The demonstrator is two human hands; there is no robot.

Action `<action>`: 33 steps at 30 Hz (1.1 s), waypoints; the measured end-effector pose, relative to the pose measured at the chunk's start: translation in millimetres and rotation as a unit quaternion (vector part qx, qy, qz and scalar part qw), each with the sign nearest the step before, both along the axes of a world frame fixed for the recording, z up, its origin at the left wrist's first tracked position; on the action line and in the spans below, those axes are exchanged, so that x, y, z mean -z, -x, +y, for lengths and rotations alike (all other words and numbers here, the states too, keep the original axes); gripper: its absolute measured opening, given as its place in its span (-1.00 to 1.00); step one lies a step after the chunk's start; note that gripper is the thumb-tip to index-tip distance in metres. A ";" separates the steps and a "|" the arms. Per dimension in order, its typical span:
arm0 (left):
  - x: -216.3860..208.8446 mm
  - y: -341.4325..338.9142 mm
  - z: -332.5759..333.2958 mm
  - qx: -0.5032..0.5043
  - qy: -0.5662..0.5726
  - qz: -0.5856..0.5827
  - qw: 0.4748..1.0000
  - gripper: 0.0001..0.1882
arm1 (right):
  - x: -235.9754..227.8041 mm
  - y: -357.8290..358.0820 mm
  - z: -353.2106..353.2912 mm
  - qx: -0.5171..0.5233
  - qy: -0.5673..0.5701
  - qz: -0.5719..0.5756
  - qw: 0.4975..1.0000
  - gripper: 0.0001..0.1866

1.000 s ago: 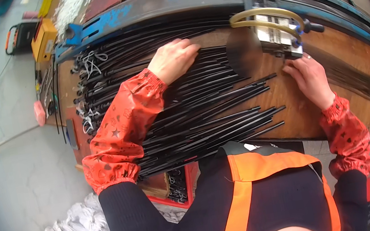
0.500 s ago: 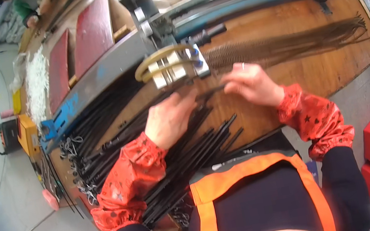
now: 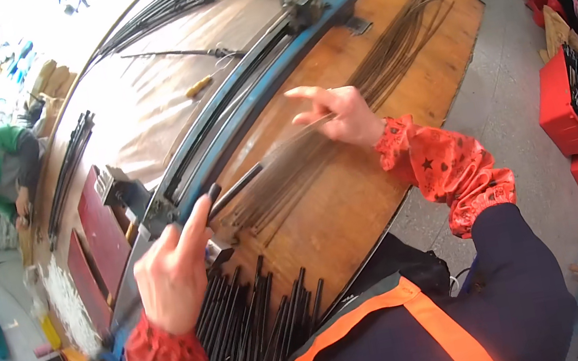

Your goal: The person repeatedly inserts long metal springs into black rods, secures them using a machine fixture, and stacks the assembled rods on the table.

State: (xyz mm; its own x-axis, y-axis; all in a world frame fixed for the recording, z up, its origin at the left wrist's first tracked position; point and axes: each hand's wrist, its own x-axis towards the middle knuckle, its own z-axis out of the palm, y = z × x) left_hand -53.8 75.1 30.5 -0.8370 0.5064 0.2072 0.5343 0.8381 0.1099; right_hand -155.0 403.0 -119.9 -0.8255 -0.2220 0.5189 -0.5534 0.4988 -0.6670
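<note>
My left hand (image 3: 173, 270) is closed around the near end of a slim black tube (image 3: 238, 189), its index finger stretched along the tube. The tube points toward my right hand (image 3: 341, 118), which is raised over the wooden board (image 3: 339, 202). A thin brown rod (image 3: 304, 132), smeared by motion, runs between the right fingers; the index finger sticks out. Below it lies a fan of thin brown rods (image 3: 395, 57). Several black tubes (image 3: 243, 335) lie bundled next to my left forearm. Most of the clamp fixture behind my left hand is hidden.
A blue metal rail (image 3: 262, 69) crosses the bench beyond my hands. More black rods (image 3: 173, 7) lie farther back. A person in green (image 3: 11, 164) works at the far left. Red bins (image 3: 562, 109) with black parts stand at the right.
The view has turned, bringing the far bench and a person into sight. My hands have moved apart; the right one is lifted over the brown rods, a thin rod in its fingers.
</note>
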 end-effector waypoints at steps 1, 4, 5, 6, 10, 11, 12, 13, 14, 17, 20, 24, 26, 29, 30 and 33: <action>6.0 14.3 5.0 0.022 0.040 -0.003 0.999 -0.51 | -9.4 1.9 0.3 0.004 0.001 0.003 1.000 -0.46; 22.3 50.8 29.5 0.090 0.026 0.005 0.996 -0.41 | -21.5 25.6 21.0 -0.029 -0.067 0.092 0.993 -0.48; 24.3 57.1 31.0 0.095 0.026 0.009 0.995 -0.41 | -18.5 23.4 26.3 -0.024 -0.067 0.096 0.993 -0.48; 26.9 60.2 32.0 0.089 0.044 -0.003 0.995 -0.42 | -19.4 16.1 26.4 0.007 -0.045 0.070 0.996 -0.49; 35.2 74.6 49.3 0.104 0.017 -0.047 0.993 -0.46 | -24.1 47.6 43.3 -0.027 -0.074 0.133 0.988 -0.56; 33.6 78.8 54.1 0.113 -0.019 -0.051 0.992 -0.47 | -20.6 63.9 55.2 -0.016 -0.090 0.187 0.978 -0.59; 25.1 79.1 55.4 0.074 -0.005 -0.058 0.996 -0.55 | 0.6 73.6 76.7 0.083 -0.108 0.190 0.972 -0.60; 27.8 81.9 52.7 0.057 0.000 -0.044 0.997 -0.55 | 15.9 88.3 97.9 0.175 -0.117 0.196 0.958 -0.60; 42.3 87.7 44.2 0.041 0.006 -0.062 0.997 -0.59 | 11.1 88.5 94.9 0.152 -0.110 0.171 0.967 -0.61; 60.3 87.9 49.5 0.090 -0.019 -0.069 0.993 -0.68 | -1.8 71.6 88.2 0.052 -0.153 0.200 0.966 -0.56; 47.0 87.4 60.4 0.059 0.005 -0.087 0.994 -0.70 | -4.7 53.4 61.2 0.127 -0.058 0.090 0.986 -0.46; 37.8 77.9 52.8 0.052 0.027 -0.079 0.995 -0.70 | -30.2 17.7 9.7 -0.135 0.093 0.111 0.980 -0.40; 27.2 71.1 31.2 0.012 0.031 -0.043 0.999 -0.70 | -20.5 17.2 35.4 -0.152 0.121 -0.009 0.981 -0.48; 27.2 59.3 12.8 0.023 0.044 -0.022 0.999 -0.68 | -19.1 6.2 27.0 -0.124 0.025 -0.065 0.990 -0.70; 29.2 57.0 12.9 0.022 0.043 -0.023 0.999 -0.68 | -26.7 1.1 4.7 -0.133 0.050 0.009 0.990 -0.72; 24.4 50.0 15.9 0.049 -0.049 -0.015 0.997 -0.68 | -42.4 -3.2 -21.5 -0.130 0.090 0.103 0.982 -0.65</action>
